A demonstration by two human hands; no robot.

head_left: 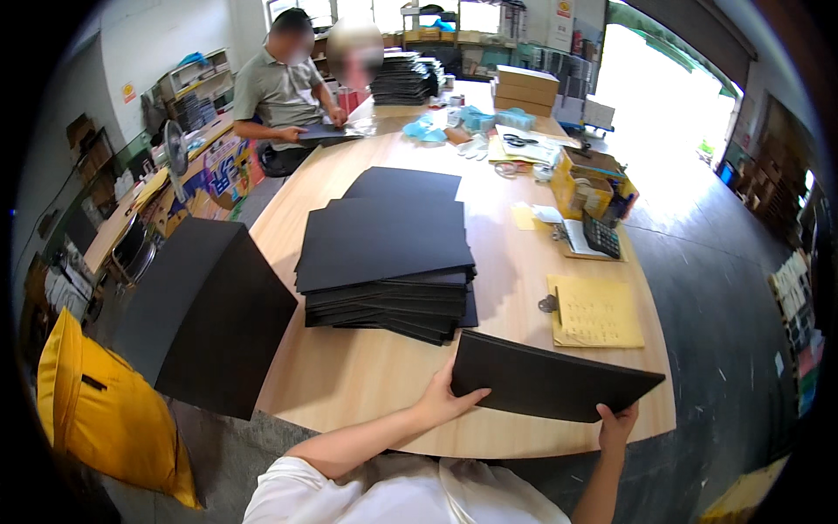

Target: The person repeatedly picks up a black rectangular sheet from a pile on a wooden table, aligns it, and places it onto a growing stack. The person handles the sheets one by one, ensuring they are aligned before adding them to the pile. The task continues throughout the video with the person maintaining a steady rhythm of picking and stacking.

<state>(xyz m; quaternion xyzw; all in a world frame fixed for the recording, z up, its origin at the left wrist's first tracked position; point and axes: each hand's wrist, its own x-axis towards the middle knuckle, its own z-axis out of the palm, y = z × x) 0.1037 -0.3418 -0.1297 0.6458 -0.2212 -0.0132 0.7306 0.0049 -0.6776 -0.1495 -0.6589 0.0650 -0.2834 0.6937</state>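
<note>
Between my two hands I hold a small stack of black sheets (554, 380), tilted on its long edge above the near side of the table. My left hand (448, 395) grips its left end, thumb on the near face and fingers behind. At the right end, my right hand (616, 425) closes on the lower corner; its fingers are partly hidden. Just beyond my left hand lies a thick pile of black boards (384, 244), its layers unevenly fanned. Another flat black sheet (406, 183) shows behind that pile.
Large black panels (209, 306) stand left of the table, beside a yellow sack (113, 410). On the right are a yellow clipboard (596, 312), a calculator (601, 236) and a yellow box (583, 188). Scissors (520, 140) lie farther back. A person (284, 96) handles a dark sheet at the far left.
</note>
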